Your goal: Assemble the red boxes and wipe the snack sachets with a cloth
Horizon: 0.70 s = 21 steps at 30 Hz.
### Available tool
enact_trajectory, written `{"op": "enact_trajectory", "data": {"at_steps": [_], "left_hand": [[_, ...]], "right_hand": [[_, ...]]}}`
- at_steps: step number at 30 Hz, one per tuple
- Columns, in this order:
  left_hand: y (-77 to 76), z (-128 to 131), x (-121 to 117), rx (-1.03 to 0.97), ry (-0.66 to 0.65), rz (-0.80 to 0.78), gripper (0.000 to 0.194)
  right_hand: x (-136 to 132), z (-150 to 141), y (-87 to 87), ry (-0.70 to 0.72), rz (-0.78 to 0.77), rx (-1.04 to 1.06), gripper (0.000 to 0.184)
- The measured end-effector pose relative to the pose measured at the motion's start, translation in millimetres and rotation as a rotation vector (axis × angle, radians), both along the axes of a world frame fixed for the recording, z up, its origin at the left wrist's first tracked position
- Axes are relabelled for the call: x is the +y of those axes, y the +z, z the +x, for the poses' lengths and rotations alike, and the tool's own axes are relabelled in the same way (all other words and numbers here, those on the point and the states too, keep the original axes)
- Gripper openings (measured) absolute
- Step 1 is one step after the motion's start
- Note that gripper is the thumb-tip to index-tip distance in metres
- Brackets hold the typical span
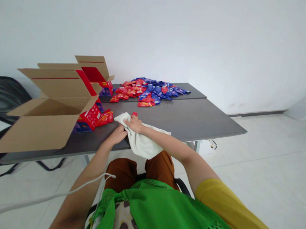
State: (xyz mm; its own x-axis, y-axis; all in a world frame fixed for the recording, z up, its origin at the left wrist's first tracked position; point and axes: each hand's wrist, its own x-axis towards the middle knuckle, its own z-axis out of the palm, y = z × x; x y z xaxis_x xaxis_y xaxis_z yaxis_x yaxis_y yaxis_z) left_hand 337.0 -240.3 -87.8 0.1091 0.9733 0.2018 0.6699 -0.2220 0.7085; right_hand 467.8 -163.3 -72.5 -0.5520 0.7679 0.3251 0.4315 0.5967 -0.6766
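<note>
A white cloth bag (143,141) hangs over the near edge of the dark grey table (193,120). My left hand (118,135) grips the bag's left edge, fingers closed on the fabric. My right hand (134,123) rests on the bag's top, fingers pinched around a small red packet (135,114) at the bag's mouth. A pile of red and blue packets (150,90) lies further back on the table, out of reach of both hands.
A large open cardboard box (50,112) stands at the left, with red and blue cartons (91,116) beside it and a smaller open box (96,72) behind. A black chair (5,93) is at the far left. White wall and tiled floor surround.
</note>
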Motion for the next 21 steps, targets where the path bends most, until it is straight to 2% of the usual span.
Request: {"op": "enact_trajectory", "data": {"at_steps": [2, 4, 8, 10, 13, 17, 19, 21], "left_hand": [[-4.8, -5, -1, -0.011, -0.029, 0.004, 0.074], [-6.7, -5, -2, 0.022, 0.016, 0.000, 0.077], [-5.9, 6, -6, 0.077, 0.144, 0.005, 0.079], [-6.6, 11, -8, 0.113, 0.176, 0.012, 0.078], [-9.4, 14, -12, 0.199, 0.189, 0.054, 0.070], [-10.6, 14, -19, 0.304, 0.288, 0.108, 0.045], [-9.6, 15, -20, 0.330, 0.325, 0.121, 0.044], [-8.3, 17, -21, 0.343, 0.362, 0.127, 0.052]], "right_hand": [[-9, -1, -9.2, 0.033, 0.075, -0.159, 0.052], [-11, 2, -12.0, 0.062, 0.108, -0.208, 0.050], [6, 9, -8.2, 0.037, 0.175, -0.400, 0.051], [20, 12, -5.7, -0.048, 0.182, -0.458, 0.053], [39, 19, 0.2, -0.255, 0.180, -0.509, 0.053], [55, 34, 20.1, -0.466, 0.178, -0.385, 0.052], [58, 40, 36.7, -0.451, 0.138, -0.233, 0.051], [57, 44, 55.5, -0.350, 0.122, -0.052, 0.056]]}}
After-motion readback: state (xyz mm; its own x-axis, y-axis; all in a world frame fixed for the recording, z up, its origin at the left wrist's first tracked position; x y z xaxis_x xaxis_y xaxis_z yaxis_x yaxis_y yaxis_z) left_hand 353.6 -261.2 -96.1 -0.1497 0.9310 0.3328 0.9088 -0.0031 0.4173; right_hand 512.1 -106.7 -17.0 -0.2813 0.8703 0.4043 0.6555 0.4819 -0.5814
